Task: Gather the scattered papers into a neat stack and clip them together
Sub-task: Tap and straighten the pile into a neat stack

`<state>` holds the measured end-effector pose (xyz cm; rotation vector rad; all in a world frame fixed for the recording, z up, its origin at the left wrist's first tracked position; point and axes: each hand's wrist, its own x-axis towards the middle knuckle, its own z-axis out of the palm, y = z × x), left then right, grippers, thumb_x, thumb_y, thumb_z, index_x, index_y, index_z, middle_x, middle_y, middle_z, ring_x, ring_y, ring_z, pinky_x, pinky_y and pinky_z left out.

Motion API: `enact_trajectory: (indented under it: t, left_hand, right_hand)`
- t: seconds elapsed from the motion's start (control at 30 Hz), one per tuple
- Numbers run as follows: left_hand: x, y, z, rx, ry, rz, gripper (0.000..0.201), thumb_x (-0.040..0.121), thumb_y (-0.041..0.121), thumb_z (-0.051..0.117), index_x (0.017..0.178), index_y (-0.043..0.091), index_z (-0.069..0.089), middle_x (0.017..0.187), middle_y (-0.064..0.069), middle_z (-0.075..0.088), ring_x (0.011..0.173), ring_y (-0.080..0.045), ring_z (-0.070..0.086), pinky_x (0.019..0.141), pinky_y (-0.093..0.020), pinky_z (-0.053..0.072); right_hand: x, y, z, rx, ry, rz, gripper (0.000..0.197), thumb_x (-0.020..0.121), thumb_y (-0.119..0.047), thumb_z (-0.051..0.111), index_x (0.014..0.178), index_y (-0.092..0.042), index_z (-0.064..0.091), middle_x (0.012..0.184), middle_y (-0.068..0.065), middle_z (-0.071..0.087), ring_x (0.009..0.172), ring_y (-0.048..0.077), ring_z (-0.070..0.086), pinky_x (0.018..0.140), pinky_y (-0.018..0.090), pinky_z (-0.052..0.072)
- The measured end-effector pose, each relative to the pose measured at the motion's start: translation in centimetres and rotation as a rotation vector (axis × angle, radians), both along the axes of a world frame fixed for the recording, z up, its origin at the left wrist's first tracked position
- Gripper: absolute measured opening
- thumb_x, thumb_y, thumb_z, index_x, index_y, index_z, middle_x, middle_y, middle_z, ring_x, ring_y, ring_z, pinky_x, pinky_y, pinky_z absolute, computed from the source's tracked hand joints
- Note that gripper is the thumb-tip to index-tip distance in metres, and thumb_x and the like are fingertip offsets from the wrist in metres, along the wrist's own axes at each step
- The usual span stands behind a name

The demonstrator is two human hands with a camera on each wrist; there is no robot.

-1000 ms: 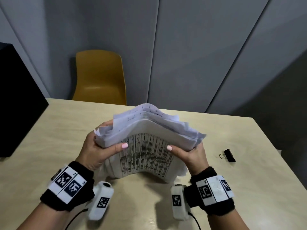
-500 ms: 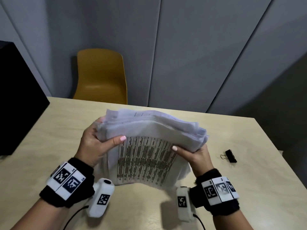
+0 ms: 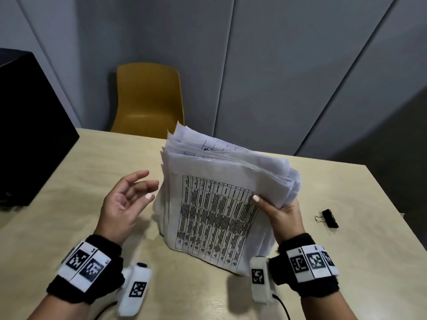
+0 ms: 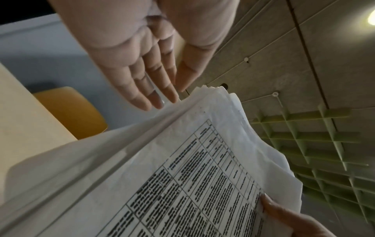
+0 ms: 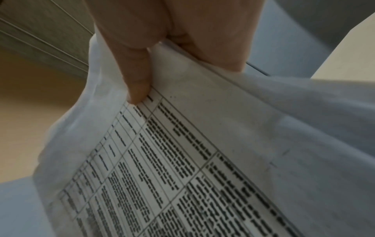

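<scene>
The paper stack (image 3: 221, 204) stands on its edge mid-worktop (image 3: 346, 262), left hand (image 3: 122, 204) just beside it, binder clip (image 3: 329, 218) to its right, chair (image 3: 147, 98) behind.

My head cam looked down over the table (image 3: 300, 262); both wrist cams sat super close, angled up along my fingers, all three sharing the printed paper stack (image 3: 217, 218).

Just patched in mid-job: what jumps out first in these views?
A thick, uneven stack of white printed papers stands on edge at the middle of the pale wooden table, gripped on one side by the right hand. The left hand hovers open beside it. A small black binder clip lies on the table to the stack's right.
</scene>
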<state>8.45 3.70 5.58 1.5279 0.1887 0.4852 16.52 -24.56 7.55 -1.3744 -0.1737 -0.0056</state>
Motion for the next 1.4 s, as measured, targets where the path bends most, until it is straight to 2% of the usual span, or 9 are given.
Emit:
enact_trajectory:
  t: [0.13, 0.3, 0.5, 0.73, 0.87, 0.93, 1.17, 1.3, 1.4]
  left_hand:
    - [1.5, 0.0, -0.4, 0.092, 0.041, 0.037, 0.052, 0.088, -0.008, 0.048, 0.113, 0.038, 0.051, 0.112, 0.010, 0.062, 0.105, -0.006, 0.059, 0.097, -0.032, 0.048]
    - [3.0, -0.4, -0.2, 0.114, 0.008, 0.069, 0.042, 0.082, -0.009, 0.057, 0.095, 0.030, 0.062, 0.083, 0.025, 0.071, 0.083, 0.008, 0.063, 0.077, -0.009, 0.049]
    - [2.4, -0.4, 0.9, 0.224, -0.083, 0.193, 0.026, 0.074, -0.002, 0.070, 0.073, 0.024, 0.066, 0.065, 0.023, 0.069, 0.061, 0.006, 0.060, 0.063, -0.008, 0.049]
    - [2.9, 0.0, 4.8, 0.389, -0.242, 0.259, 0.036, 0.073, 0.011, 0.074, 0.071, 0.046, 0.068, 0.070, 0.030, 0.067, 0.064, 0.006, 0.060, 0.062, -0.007, 0.047]
    - [2.8, -0.5, 5.3, 0.318, -0.281, 0.234, 0.033, 0.073, 0.005, 0.073, 0.076, 0.037, 0.065, 0.071, 0.025, 0.068, 0.065, 0.005, 0.060, 0.063, -0.009, 0.048]
    - [2.6, -0.8, 6.1, 0.293, -0.330, 0.238, 0.029, 0.073, 0.007, 0.074, 0.081, 0.033, 0.062, 0.072, 0.023, 0.068, 0.066, 0.004, 0.061, 0.063, -0.011, 0.049]
    - [3.2, -2.3, 8.5, 0.261, -0.432, 0.116, 0.022, 0.078, 0.013, 0.071, 0.091, 0.026, 0.059, 0.078, 0.019, 0.070, 0.073, 0.002, 0.062, 0.070, -0.013, 0.049]
    - [2.8, -0.6, 6.2, 0.190, -0.272, -0.033, 0.096, 0.052, 0.069, 0.072, 0.133, 0.038, 0.032, 0.130, 0.003, 0.052, 0.116, -0.010, 0.050, 0.090, -0.020, 0.042]
    - [2.1, -0.5, 3.8, 0.138, -0.038, -0.276, 0.139, 0.030, 0.060, 0.085, 0.145, 0.039, 0.010, 0.143, 0.017, 0.041, 0.129, 0.002, 0.041, 0.096, -0.018, 0.043]
  right_hand:
    - [0.0, -0.3, -0.1, -0.005, 0.006, 0.051, 0.019, 0.058, -0.021, 0.076, 0.075, -0.028, 0.075, 0.071, -0.007, 0.072, 0.071, 0.006, 0.066, 0.063, 0.020, 0.054]
    - [-0.1, -0.7, -0.2, -0.029, 0.025, 0.054, 0.017, 0.060, -0.009, 0.071, 0.072, -0.019, 0.071, 0.070, -0.004, 0.071, 0.073, 0.011, 0.066, 0.063, 0.022, 0.056]
    - [0.0, -1.1, -0.4, -0.057, 0.014, 0.018, 0.029, 0.070, 0.009, 0.067, 0.069, -0.019, 0.073, 0.068, -0.005, 0.072, 0.069, 0.008, 0.066, 0.063, 0.021, 0.056]
    - [0.0, -0.9, -0.4, -0.053, 0.012, 0.017, 0.031, 0.071, 0.014, 0.066, 0.077, -0.017, 0.066, 0.067, -0.008, 0.073, 0.068, 0.004, 0.067, 0.062, 0.018, 0.055]
    - [-0.1, -1.1, -0.4, -0.019, 0.010, 0.023, 0.018, 0.060, -0.017, 0.082, 0.075, -0.017, 0.071, 0.069, -0.007, 0.073, 0.069, 0.005, 0.067, 0.064, 0.021, 0.055]
    - [-0.1, -1.2, -0.3, -0.044, 0.007, 0.039, 0.039, 0.045, -0.042, 0.086, 0.078, -0.026, 0.074, 0.073, -0.007, 0.074, 0.071, 0.005, 0.068, 0.065, 0.020, 0.055]
    - [-0.5, -0.4, -0.1, -0.062, -0.004, 0.055, 0.031, 0.068, 0.010, 0.068, 0.071, -0.020, 0.072, 0.067, -0.009, 0.073, 0.066, 0.002, 0.067, 0.060, 0.016, 0.053]
    - [-0.6, -0.7, 0.1, -0.002, 0.005, 0.042, 0.022, 0.061, -0.001, 0.070, 0.071, -0.020, 0.073, 0.068, -0.007, 0.073, 0.067, 0.003, 0.067, 0.061, 0.017, 0.054]
    - [-0.8, -0.9, 0.2, -0.002, 0.017, 0.093, 0.024, 0.054, -0.009, 0.078, 0.074, -0.021, 0.073, 0.071, -0.004, 0.073, 0.070, 0.007, 0.067, 0.066, 0.021, 0.056]
